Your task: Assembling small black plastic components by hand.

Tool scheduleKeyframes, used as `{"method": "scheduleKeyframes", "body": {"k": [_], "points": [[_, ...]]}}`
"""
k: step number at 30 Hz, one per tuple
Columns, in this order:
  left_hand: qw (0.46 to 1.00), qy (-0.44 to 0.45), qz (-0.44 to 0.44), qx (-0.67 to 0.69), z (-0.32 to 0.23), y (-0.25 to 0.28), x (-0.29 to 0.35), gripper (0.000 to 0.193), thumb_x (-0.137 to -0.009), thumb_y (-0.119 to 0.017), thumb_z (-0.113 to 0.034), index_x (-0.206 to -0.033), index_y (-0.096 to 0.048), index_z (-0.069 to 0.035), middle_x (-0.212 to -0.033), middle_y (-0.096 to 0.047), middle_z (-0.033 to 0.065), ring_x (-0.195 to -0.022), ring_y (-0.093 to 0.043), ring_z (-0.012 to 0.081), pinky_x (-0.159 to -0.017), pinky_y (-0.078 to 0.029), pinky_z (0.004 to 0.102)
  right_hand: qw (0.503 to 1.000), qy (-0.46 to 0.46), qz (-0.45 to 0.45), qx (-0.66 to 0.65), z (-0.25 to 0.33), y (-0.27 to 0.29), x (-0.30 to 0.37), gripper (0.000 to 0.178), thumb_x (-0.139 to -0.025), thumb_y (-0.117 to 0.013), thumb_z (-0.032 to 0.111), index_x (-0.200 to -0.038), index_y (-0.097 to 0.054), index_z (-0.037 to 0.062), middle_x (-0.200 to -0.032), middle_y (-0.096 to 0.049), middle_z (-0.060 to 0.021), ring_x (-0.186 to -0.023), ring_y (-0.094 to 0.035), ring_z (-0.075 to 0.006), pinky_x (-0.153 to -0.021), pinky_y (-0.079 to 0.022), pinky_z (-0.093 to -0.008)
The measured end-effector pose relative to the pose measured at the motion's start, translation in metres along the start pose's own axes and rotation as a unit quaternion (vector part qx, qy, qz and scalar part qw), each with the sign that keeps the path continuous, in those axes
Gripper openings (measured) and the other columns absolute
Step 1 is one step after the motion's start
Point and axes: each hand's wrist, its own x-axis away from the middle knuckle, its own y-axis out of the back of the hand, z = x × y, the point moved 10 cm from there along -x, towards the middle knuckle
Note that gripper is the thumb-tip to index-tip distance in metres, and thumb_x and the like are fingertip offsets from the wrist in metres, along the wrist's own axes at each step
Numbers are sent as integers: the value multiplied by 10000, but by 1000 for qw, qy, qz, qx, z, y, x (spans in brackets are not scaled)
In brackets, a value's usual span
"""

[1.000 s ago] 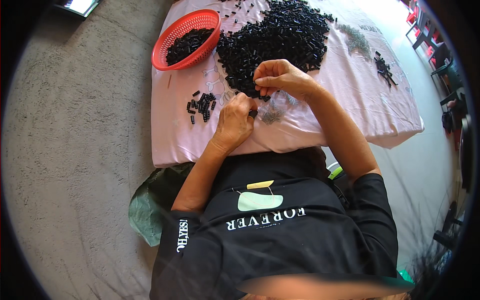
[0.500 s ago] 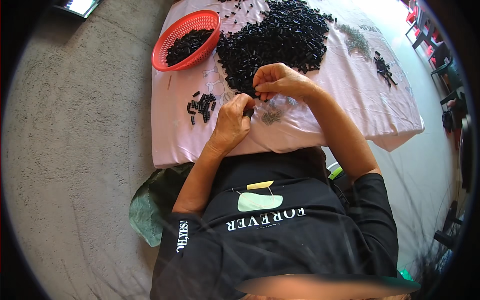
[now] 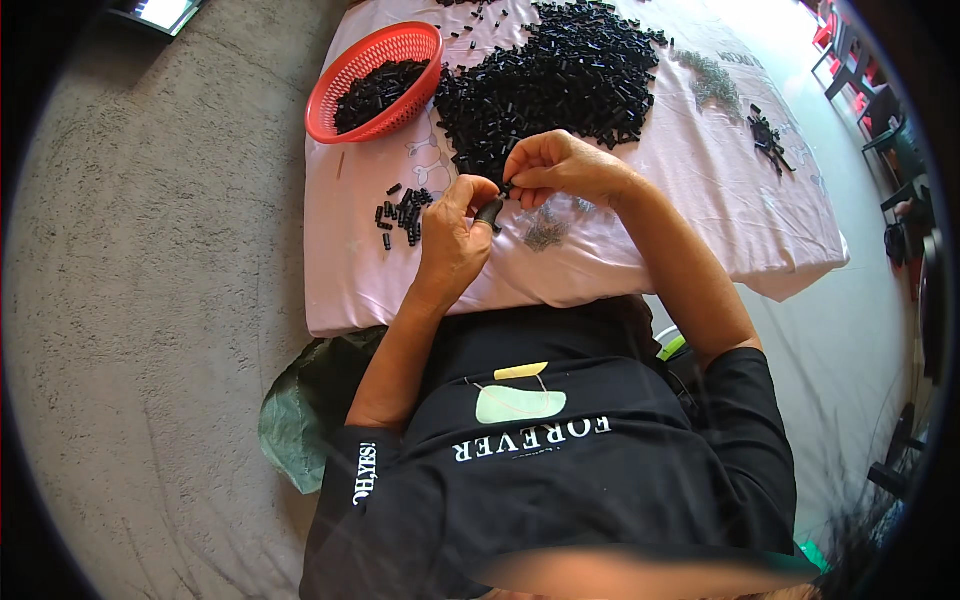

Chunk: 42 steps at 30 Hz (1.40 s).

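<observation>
The work surface is a table with a pale pink, printed fabric cover [image 3: 640, 255], creased and hanging in soft folds at the near edge. A broad heap of black pieces [image 3: 560, 85] occupies its upper middle; the pieces are short, narrow and slightly glossy. To the left of the heap stands a round red basket [image 3: 422, 34], perforated and tilted, containing similar pieces. The right hand [image 3: 572, 165] is in front of the heap, fingers curled, thumb and index fingertip closed in a pinch. The left hand [image 3: 452, 235] is curled, its fingertips drawn together just beside those of the right. A loose group of black pieces [image 3: 405, 212] lies left of the left hand. A tangle of thin grey wire-like strands [image 3: 543, 232] lies near the right hand. A small black piece [image 3: 504, 189] is held between both sets of fingertips; its exact shape is indistinct.
</observation>
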Motion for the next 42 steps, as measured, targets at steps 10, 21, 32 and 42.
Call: {"method": "scheduleKeyframes", "body": {"k": [10,21,32,42], "points": [[1000,-7,14,-4,-5,2,-3,243,-757,-592,107,-968,-603,-12,-830,-668,143,-714,-667,246,-662,-524,333,1000,2,25,-4,1,-7,1,129,-919,-625,65,-1026,-646,-4,-865,-696,-47,-751,-664,-87,-686,-538,-211],[999,-3,32,-17,-5,-3,-6,208,-781,-625,92,-961,-609,-13,-822,-664,122,-715,-651,210,-675,-515,316,1000,12,22,-6,2,-7,-1,113,-913,-614,15,-1008,-662,-23,-862,-706,-82,-745,-685,-108,-662,-556,-210],[985,85,58,135,21,-9,-3,163,-825,-608,90,-964,-600,4,-832,-655,56,-788,-643,103,-731,-515,250,999,6,37,-28,1,-8,0,145,-928,-635,80,-1051,-651,5,-870,-705,-48,-747,-667,-82,-691,-544,-206],[947,154,85,269,27,-14,0,215,-869,-486,124,-1014,-590,5,-883,-632,39,-834,-607,90,-796,-492,231,999,3,34,-25,2,-8,2,135,-939,-626,94,-1037,-648,4,-872,-700,-43,-749,-665,-77,-685,-543,-201]]}}
